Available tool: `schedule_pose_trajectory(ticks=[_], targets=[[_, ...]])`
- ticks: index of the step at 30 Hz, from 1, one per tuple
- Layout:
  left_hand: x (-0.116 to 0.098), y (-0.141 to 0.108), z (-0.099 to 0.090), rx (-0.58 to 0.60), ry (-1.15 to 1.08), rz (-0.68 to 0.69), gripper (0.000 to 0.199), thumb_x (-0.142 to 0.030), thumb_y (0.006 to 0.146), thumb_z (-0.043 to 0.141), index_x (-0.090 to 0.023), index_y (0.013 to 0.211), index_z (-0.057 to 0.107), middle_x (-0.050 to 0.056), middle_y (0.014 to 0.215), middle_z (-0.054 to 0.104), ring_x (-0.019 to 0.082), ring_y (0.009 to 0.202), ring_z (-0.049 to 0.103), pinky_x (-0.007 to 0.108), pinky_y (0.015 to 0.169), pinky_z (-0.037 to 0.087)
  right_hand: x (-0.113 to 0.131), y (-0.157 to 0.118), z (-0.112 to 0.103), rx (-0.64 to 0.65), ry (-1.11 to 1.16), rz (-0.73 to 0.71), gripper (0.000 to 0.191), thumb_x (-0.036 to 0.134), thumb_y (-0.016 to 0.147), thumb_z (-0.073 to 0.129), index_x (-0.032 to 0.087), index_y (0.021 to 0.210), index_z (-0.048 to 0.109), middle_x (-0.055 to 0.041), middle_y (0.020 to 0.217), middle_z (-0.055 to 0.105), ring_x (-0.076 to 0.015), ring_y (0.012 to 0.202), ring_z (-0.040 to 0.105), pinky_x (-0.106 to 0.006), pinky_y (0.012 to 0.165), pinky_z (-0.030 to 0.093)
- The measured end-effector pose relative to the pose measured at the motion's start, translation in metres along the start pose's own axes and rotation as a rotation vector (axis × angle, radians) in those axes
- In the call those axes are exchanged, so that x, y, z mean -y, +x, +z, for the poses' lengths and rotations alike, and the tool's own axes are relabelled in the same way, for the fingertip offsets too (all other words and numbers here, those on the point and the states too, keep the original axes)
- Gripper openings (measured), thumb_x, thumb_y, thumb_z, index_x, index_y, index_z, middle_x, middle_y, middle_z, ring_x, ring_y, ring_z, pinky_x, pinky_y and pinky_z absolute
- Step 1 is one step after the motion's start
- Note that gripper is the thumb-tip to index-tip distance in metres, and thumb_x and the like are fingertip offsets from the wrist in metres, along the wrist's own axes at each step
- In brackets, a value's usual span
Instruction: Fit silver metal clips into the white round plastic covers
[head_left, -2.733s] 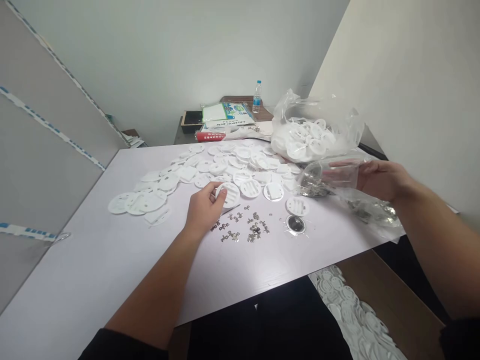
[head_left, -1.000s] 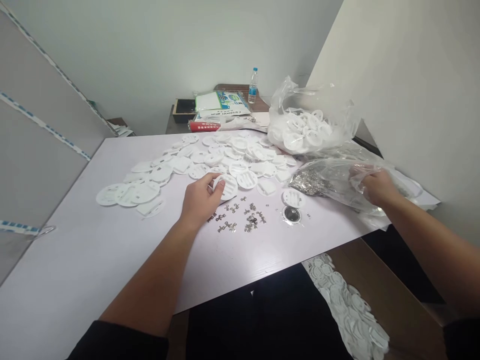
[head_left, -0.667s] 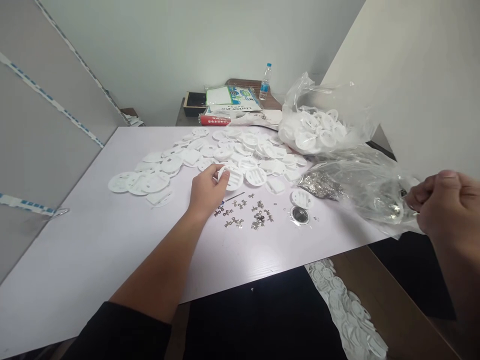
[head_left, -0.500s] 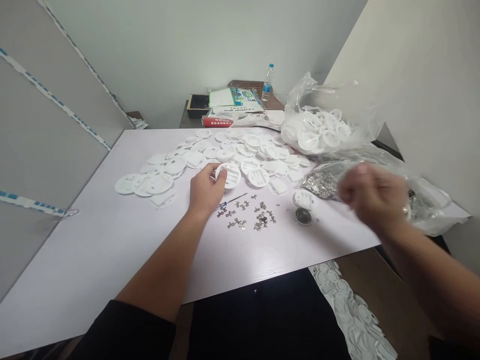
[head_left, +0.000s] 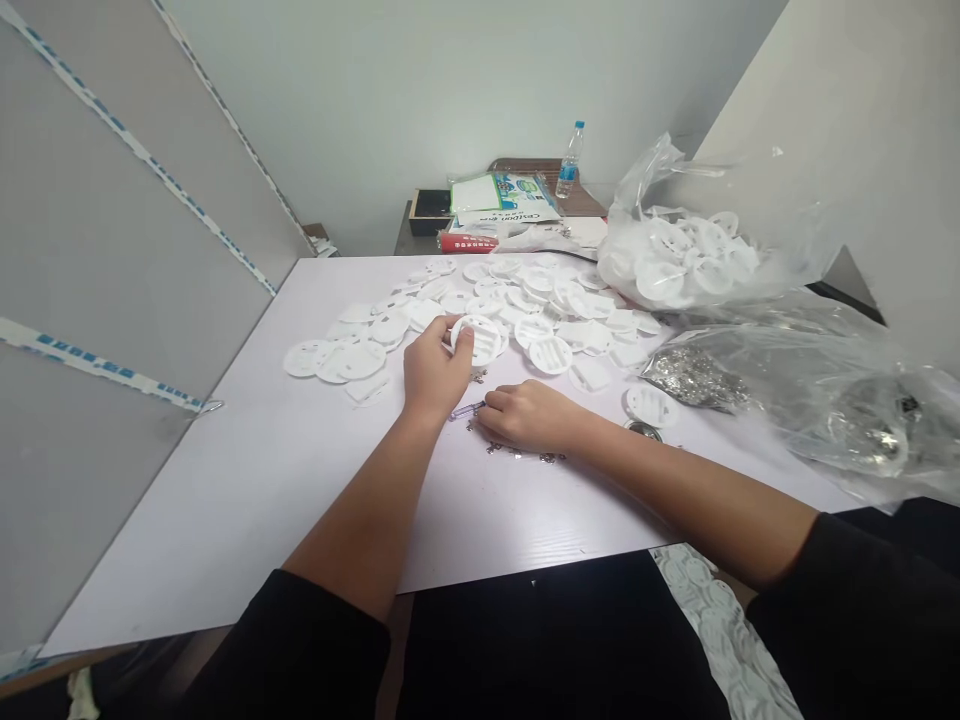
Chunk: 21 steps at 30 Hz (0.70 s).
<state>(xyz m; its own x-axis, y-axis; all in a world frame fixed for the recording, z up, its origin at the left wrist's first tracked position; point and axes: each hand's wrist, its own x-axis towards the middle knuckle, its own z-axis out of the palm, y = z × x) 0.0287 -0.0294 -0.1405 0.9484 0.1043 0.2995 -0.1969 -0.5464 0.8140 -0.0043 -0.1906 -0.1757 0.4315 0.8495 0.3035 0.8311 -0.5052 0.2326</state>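
My left hand (head_left: pixel 436 370) pinches a round white plastic disc (head_left: pixel 480 341) with slots, held just above the table. Close by on the right, my right hand (head_left: pixel 525 412) is down at the tabletop with its fingers bent together over small metal pieces (head_left: pixel 493 448). A small screwdriver (head_left: pixel 466 411) lies at its fingertips; whether the fingers grip it or a metal piece is hidden. Behind both hands spreads a pile of similar white discs (head_left: pixel 390 327). Right of my right forearm, a white disc (head_left: pixel 651 406) rests beside a dark round dish (head_left: pixel 643 431), partly covered by the forearm.
At the right stand a clear bag of white discs (head_left: pixel 694 262) and a bag of shiny metal parts (head_left: pixel 694 378). A water bottle (head_left: pixel 570 163) and packets (head_left: pixel 510 197) are behind the table (head_left: pixel 225 480). More discs (head_left: pixel 720 630) lie below its front edge.
My right hand has moved left from near the bags down to the metal pieces. My left hand still holds the white disc. The view has shifted left.
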Motion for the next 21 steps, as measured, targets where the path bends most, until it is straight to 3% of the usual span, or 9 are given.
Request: schedule_pose_trajectory(ticks=[6, 14, 21], targets=[[-0.002, -0.002, 0.0, 0.024, 0.013, 0.015, 0.025, -0.037, 0.091, 0.058, -0.021, 0.103, 0.072, -0.003, 0.065, 0.055, 0.012, 0.052, 0.044, 0.027, 0.056, 0.037, -0.007, -0.006, -0.007, -0.045, 0.143, 0.091, 0.041, 0.033, 0.107, 0.042, 0.016, 0.078, 0.064, -0.0049, 0.072, 0.06, -0.0157, 0.06, 0.048, -0.031, 0.054, 0.023], [-0.003, -0.004, 0.0, 0.046, 0.006, 0.032, 0.022, -0.035, 0.093, 0.058, -0.021, 0.103, 0.072, -0.002, 0.064, 0.055, 0.012, 0.052, 0.045, 0.028, 0.057, 0.038, -0.014, -0.016, -0.002, -0.189, 0.475, 0.169, 0.029, 0.033, 0.103, 0.056, 0.017, 0.087, 0.073, -0.0055, 0.081, 0.069, -0.0168, 0.072, 0.061, -0.029, 0.063, 0.045], [-0.002, -0.005, 0.003, 0.059, 0.002, 0.055, 0.02, -0.033, 0.093, 0.059, -0.021, 0.101, 0.073, -0.002, 0.062, 0.055, 0.011, 0.052, 0.044, 0.027, 0.054, 0.037, -0.015, -0.018, 0.0, -0.278, 0.643, 0.216, 0.024, 0.033, 0.1, 0.061, 0.016, 0.094, 0.077, -0.007, 0.085, 0.073, -0.0179, 0.075, 0.067, -0.032, 0.069, 0.054]])
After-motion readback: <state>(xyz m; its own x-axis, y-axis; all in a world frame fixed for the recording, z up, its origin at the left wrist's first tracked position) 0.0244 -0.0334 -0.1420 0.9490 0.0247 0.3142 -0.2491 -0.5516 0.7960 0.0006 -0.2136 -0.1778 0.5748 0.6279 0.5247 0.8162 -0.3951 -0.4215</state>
